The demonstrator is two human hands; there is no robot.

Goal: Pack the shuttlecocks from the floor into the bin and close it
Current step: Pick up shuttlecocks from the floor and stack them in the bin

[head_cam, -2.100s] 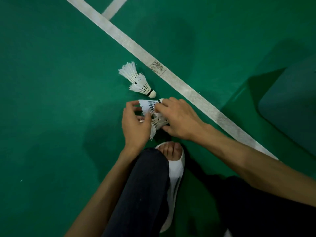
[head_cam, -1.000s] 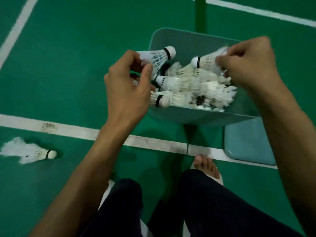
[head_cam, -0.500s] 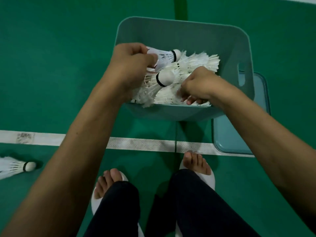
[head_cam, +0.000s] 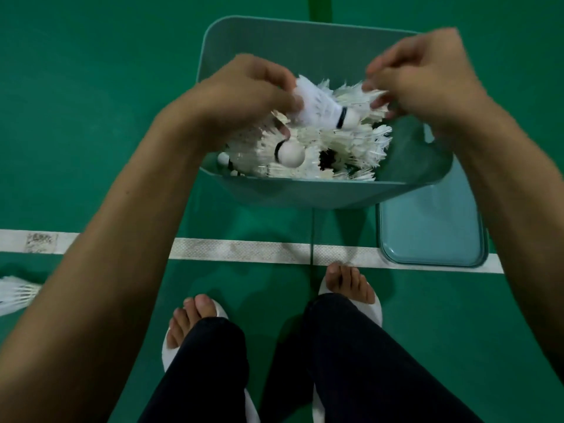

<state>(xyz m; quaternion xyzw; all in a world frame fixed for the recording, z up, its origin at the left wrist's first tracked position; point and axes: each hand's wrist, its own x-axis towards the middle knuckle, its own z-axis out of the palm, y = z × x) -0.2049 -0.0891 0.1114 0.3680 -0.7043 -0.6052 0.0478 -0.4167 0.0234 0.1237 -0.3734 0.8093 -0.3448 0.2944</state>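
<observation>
- Head view: left hand (head_cam: 244,96) pinches a shuttlecock (head_cam: 320,109) by its feathers over the teal bin (head_cam: 305,193), which is heaped with shuttlecocks.
- Right hand (head_cam: 421,83) seems curled on feathers; blur hides its grip.
- Lid (head_cam: 430,236) lies beside the bin; one shuttlecock on the floor (head_cam: 15,293).

Both forearms extend forward, converging. Left hand (head_cam: 244,90): fingers curled, pinching a shuttlecock (head_cam: 323,109). Right hand (head_cam: 424,77): fingers loosely curled, fingertips (head_cam: 370,85) touching feathers; grasp cannot be told. Legs bent below.
</observation>
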